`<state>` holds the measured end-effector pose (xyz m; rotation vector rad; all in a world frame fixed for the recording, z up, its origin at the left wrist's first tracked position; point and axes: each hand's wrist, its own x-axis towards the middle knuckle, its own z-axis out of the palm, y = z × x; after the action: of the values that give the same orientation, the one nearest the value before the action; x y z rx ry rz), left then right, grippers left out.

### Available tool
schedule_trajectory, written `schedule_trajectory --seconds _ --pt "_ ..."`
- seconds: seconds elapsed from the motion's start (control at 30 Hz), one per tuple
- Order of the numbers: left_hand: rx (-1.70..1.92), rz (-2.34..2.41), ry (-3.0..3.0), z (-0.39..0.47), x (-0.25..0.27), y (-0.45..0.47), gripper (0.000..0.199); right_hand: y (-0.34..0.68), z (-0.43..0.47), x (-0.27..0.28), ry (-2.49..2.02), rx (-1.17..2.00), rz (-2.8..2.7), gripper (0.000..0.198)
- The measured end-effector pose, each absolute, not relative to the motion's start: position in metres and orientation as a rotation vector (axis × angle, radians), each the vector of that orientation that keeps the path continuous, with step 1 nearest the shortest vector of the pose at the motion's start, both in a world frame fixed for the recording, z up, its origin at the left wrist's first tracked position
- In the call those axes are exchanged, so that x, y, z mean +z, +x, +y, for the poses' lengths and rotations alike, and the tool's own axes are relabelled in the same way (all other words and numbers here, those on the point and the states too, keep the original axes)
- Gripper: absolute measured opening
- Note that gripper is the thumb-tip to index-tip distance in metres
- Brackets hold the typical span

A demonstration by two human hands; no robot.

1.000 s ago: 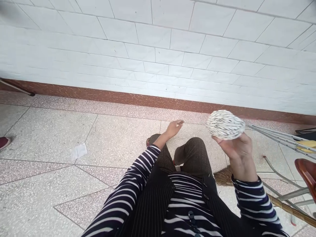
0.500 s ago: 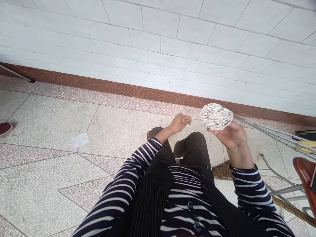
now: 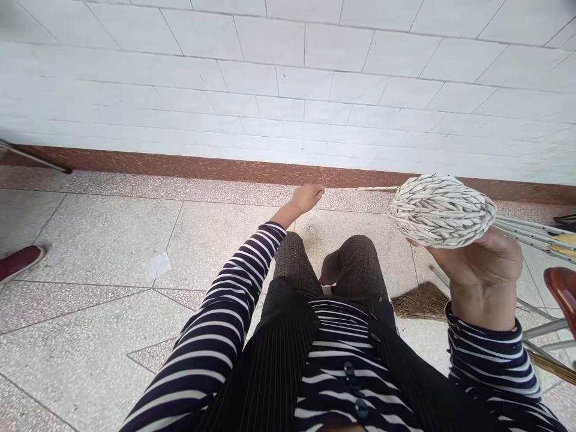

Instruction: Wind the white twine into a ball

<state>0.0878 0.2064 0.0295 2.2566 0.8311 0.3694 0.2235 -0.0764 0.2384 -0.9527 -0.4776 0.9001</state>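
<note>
A pale, bulky skein of braided cord (image 3: 443, 211) with dark flecks rests in my right hand (image 3: 488, 261), whose fingers go behind and under it. From the skein's left end a thin twisted strand (image 3: 366, 189) runs almost level to my left hand (image 3: 306, 198). My left hand is closed around the end of that strand, well apart from the skein. The strand looks pulled straight between the two hands. Most of my right fingers are hidden by the skein.
A straw broom (image 3: 420, 301) lies on the floor beside my right leg. Metal crutches (image 3: 524, 234) and a brown chair (image 3: 560, 294) stand at the right. A white paper (image 3: 157, 266) and someone's dark red shoe (image 3: 20, 262) are at the left. A tiled wall (image 3: 288, 90) rises ahead.
My right hand has moved right and closer with the skein, which looks larger. My left hand has shifted left and up, so a longer stretch of strand shows between the hands.
</note>
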Motion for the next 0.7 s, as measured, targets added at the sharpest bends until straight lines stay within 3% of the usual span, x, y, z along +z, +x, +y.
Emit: schedule_trajectory --seconds 0.3,0.53,0.7 --pt "0.326 0.741 2.142 0.218 0.071 0.125 0.027 0.222 -0.099 0.246 -1.059 0.702 -0.48 0.054" --pt "0.617 0.733 1.993 0.255 0.132 0.138 0.023 0.23 -0.099 0.254 -0.994 0.553 -0.613 0.058" --pt "0.698 0.707 2.15 0.279 0.189 0.138 0.026 0.228 -0.102 0.261 -1.032 0.481 -0.648 0.049"
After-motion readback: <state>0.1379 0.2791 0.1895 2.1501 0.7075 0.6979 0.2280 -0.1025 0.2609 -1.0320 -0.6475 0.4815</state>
